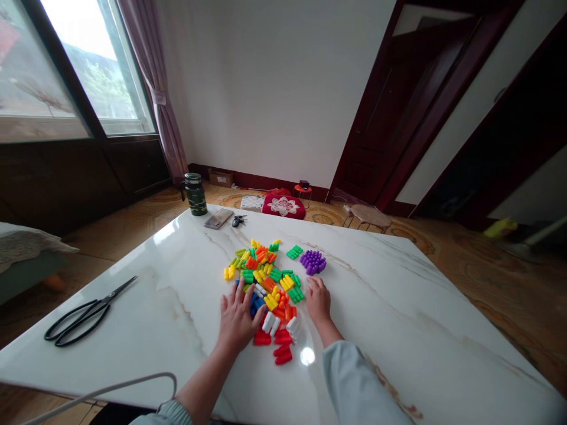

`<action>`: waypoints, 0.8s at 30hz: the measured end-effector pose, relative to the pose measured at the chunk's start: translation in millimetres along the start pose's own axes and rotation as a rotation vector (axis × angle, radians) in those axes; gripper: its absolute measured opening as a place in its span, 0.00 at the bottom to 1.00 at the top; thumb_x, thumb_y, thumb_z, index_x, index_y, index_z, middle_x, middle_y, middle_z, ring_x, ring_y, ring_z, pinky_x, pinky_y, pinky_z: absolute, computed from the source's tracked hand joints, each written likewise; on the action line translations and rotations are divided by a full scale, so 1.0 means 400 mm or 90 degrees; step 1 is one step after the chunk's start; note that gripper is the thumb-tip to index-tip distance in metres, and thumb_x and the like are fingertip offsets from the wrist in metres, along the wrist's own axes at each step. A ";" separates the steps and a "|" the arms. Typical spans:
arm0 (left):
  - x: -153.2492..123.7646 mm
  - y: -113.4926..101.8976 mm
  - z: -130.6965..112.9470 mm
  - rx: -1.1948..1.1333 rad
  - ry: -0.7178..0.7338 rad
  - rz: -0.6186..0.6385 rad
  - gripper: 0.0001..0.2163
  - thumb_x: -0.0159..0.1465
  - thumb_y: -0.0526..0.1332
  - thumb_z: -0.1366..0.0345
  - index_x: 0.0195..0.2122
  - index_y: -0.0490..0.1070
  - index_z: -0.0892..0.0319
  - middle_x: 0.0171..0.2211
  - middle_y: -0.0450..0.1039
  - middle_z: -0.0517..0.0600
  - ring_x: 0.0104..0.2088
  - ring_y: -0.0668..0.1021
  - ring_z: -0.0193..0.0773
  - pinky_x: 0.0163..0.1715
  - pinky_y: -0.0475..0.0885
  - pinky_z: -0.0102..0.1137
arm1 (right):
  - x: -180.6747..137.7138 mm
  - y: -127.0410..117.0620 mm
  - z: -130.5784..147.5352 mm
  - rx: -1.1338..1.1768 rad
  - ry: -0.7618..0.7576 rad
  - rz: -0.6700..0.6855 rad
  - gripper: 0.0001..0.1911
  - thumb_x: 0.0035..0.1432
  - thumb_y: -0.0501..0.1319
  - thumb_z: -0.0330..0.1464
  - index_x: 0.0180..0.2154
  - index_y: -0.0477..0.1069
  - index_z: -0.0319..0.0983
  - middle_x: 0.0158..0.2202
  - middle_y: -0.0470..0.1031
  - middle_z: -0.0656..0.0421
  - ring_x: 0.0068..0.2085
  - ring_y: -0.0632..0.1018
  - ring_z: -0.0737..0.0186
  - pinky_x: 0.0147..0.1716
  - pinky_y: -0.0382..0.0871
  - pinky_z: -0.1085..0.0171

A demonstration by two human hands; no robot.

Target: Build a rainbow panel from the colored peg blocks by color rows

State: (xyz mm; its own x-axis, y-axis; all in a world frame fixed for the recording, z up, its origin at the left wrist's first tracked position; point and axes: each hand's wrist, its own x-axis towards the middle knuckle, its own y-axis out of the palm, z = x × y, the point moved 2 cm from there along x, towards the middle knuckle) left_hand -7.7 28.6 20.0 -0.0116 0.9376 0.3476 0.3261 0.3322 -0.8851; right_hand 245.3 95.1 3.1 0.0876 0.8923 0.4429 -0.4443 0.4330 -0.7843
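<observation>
Many small plastic building blocks in yellow, green, orange, blue, white and red lie in a loose heap on the white marble-patterned table. My left hand rests on the heap's left side with its fingers spread, touching the blue blocks. To the right of the heap, my right hand lies low over the table, fingers loosely bent, with nothing visible in it. Close to its fingertips are green blocks and, just beyond, a cluster of purple blocks. Red blocks lie nearest me.
Black-handled scissors lie at the left. Along the far edge are a dark green flask, a phone and keys. A grey cable curves over the near left edge. A stool stands beyond the table.
</observation>
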 end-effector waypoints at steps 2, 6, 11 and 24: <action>0.000 -0.002 -0.001 -0.002 -0.002 0.005 0.27 0.65 0.53 0.50 0.62 0.63 0.56 0.69 0.50 0.57 0.67 0.55 0.55 0.62 0.52 0.57 | -0.004 0.009 -0.013 0.041 -0.008 -0.016 0.19 0.58 0.50 0.24 0.46 0.74 0.37 0.49 0.74 0.50 0.48 0.76 0.57 0.49 0.69 0.59; 0.001 -0.008 -0.003 -0.010 -0.011 0.009 0.27 0.65 0.54 0.50 0.62 0.63 0.56 0.68 0.51 0.58 0.67 0.56 0.56 0.62 0.52 0.57 | -0.029 0.018 -0.025 0.105 -0.035 -0.030 0.18 0.62 0.50 0.32 0.45 0.75 0.37 0.50 0.74 0.48 0.50 0.75 0.53 0.51 0.69 0.53; 0.000 -0.015 -0.006 -0.041 -0.015 0.005 0.26 0.65 0.54 0.51 0.62 0.63 0.56 0.68 0.51 0.58 0.67 0.56 0.55 0.62 0.52 0.58 | -0.096 0.006 0.000 0.177 -0.009 -0.040 0.25 0.66 0.46 0.44 0.50 0.72 0.37 0.52 0.74 0.47 0.53 0.74 0.52 0.54 0.69 0.50; 0.013 0.014 0.062 -0.378 -0.083 -0.129 0.16 0.65 0.53 0.65 0.53 0.71 0.54 0.58 0.69 0.55 0.59 0.70 0.46 0.61 0.62 0.48 | -0.183 -0.029 0.079 0.080 -0.114 -0.021 0.34 0.66 0.44 0.52 0.60 0.60 0.33 0.56 0.71 0.43 0.56 0.71 0.48 0.56 0.65 0.48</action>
State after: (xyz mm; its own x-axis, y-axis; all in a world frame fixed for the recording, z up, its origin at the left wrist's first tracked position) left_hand -29.4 38.1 9.1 -0.2309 0.8793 0.4165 0.7734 0.4256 -0.4698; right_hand 215.8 20.7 -6.3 -0.0511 0.8356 0.5469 -0.5521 0.4327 -0.7127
